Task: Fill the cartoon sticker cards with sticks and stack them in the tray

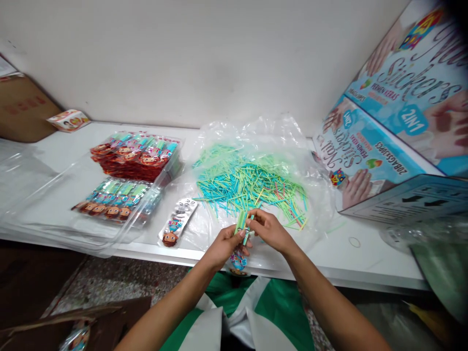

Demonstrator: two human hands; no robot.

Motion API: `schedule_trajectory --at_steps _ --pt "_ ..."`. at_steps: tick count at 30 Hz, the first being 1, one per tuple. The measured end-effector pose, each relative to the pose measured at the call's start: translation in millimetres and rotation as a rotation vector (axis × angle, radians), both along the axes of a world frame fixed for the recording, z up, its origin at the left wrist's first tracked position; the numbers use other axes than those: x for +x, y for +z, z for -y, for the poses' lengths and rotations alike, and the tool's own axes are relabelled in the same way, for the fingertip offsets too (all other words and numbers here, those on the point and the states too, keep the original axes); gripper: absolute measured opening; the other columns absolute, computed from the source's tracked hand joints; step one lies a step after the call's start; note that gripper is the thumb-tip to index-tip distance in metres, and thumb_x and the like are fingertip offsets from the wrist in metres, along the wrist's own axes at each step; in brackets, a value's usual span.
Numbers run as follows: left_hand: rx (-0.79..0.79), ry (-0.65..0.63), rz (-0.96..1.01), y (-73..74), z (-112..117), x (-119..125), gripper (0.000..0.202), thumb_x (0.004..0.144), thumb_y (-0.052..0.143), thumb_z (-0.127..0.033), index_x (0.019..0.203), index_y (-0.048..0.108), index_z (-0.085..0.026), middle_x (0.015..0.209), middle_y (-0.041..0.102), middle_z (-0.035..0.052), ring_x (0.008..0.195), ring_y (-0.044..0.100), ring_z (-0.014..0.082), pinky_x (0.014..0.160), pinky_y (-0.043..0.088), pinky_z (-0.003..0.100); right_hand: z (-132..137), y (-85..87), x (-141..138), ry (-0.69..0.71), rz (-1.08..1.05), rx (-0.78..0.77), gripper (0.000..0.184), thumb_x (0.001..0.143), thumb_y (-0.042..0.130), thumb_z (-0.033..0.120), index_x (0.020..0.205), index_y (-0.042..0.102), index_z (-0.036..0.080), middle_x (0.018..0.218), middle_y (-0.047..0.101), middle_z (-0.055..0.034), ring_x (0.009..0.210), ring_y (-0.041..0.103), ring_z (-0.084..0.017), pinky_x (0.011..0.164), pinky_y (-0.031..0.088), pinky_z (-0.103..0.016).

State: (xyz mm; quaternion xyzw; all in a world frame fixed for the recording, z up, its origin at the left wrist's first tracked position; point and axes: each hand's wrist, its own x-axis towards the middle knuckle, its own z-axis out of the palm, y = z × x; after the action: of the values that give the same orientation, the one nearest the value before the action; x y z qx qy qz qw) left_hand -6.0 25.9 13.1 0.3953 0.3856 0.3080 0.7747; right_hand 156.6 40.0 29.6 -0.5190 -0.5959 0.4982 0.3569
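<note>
My left hand (225, 244) is closed on a small printed sachet (238, 263) at the table's front edge. Green and blue thin sticks stand up out of the fingers there. Close beside it, my right hand (269, 231) pinches at the upper part of these sticks (242, 222). Just beyond both hands, a loose heap of green and blue sticks (252, 183), with a few red and yellow ones, lies on a see-through plastic bag (318, 195). To the left, a single sachet (177, 224) with a cartoon face lies flat.
Two groups of filled sachets, a taller stack (131, 156) and a lower row (113, 200), lie at the left among see-through plastic sheeting (40, 200). Large printed boxes (387, 131) stand at the right. A brown carton (25, 107) is at the far left, near a small printed card (69, 120).
</note>
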Motion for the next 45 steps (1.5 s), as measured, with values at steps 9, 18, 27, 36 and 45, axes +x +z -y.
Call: schedule_trajectory --at_steps 9,18,27,36,45 --pt "-0.005 -0.015 0.030 -0.2 1.8 0.0 0.036 0.074 0.059 -0.048 0.083 0.054 -0.013 0.069 0.063 0.0030 0.050 0.057 0.0111 0.048 0.040 0.020 -2.8 -0.5 0.3 0.002 0.047 0.020 0.018 0.080 0.052 0.035 0.080 0.057 0.018 0.058 0.044 0.0045 0.054 0.044 -0.010 0.052 0.037 -0.022" --pt "-0.069 -0.010 0.096 1.2 1.6 -2.0 0.036 0.075 0.060 -0.046 0.088 0.056 -0.013 0.069 0.064 0.0042 0.051 0.059 0.0123 0.051 0.042 0.022 -0.7 2.3 2.8 0.027 0.007 0.024 0.012 0.080 0.049 0.029 0.079 0.054 0.018 0.062 0.049 0.0036 0.057 0.048 -0.010 0.056 0.039 -0.023" --pt "-0.043 -0.010 0.067 -1.3 2.6 -0.9 0.035 0.074 0.060 -0.045 0.082 0.054 -0.012 0.068 0.065 0.0050 0.050 0.059 0.0121 0.049 0.042 0.021 0.4 0.2 -4.7 -0.041 0.036 0.051 0.018 0.081 0.050 0.034 0.091 0.055 0.019 0.077 0.055 0.0008 0.066 0.051 -0.012 0.060 0.042 -0.025" --pt "-0.041 -0.026 0.069 1.5 4.5 -0.2 0.033 0.076 0.059 -0.044 0.083 0.054 -0.012 0.068 0.064 0.0052 0.051 0.060 0.0129 0.049 0.043 0.021 -0.7 1.2 -2.0 -0.008 0.081 0.045 0.005 0.078 0.049 0.021 0.079 0.053 0.020 0.063 0.049 0.0043 0.059 0.048 -0.011 0.057 0.039 -0.023" --pt "-0.065 -0.029 0.107 3.4 4.7 0.7 0.032 0.075 0.060 -0.043 0.081 0.053 -0.012 0.068 0.064 0.0055 0.049 0.059 0.0135 0.048 0.042 0.022 2.6 7.1 -6.7 -0.020 0.004 0.059 0.014 0.081 0.048 0.027 0.090 0.055 0.019 0.085 0.056 0.0000 0.078 0.053 -0.014 0.071 0.041 -0.026"
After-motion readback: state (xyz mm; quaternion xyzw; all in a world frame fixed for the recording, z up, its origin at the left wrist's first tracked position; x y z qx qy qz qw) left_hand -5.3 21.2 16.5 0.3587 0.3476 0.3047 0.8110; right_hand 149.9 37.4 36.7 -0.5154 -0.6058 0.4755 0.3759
